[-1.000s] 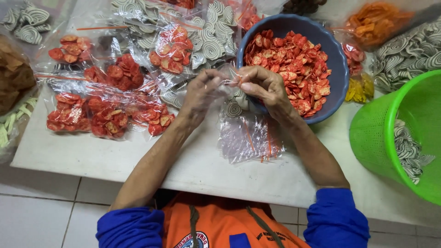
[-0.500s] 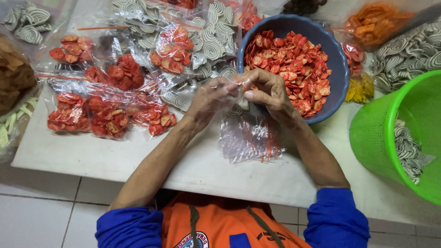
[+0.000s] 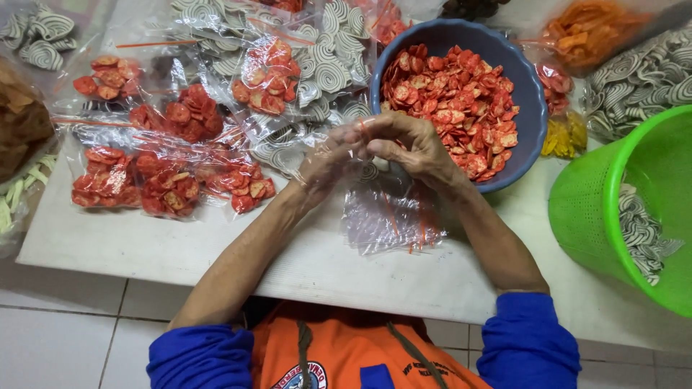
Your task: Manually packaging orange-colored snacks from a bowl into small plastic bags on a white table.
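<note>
My left hand (image 3: 328, 160) and my right hand (image 3: 412, 148) meet fingertip to fingertip over the white table (image 3: 238, 252). Between them they pinch a small clear plastic bag (image 3: 358, 141) with an orange strip, and its body drapes over my left fingers. Just beyond my right hand stands a blue bowl (image 3: 530, 94) heaped with red round chips (image 3: 454, 94). Under my wrists lies a stack of empty clear bags (image 3: 393, 216).
Filled bags of red chips (image 3: 162, 176) lie at the left, with bags of grey-and-white spiral snacks (image 3: 328, 68) behind them. A green basket (image 3: 613, 209) with spiral snacks stands at the right. Orange snack bags (image 3: 587, 32) sit at the back right.
Both hands have shifted slightly toward me and to the left of the bowl's rim, still working the same small bag between the fingertips.
</note>
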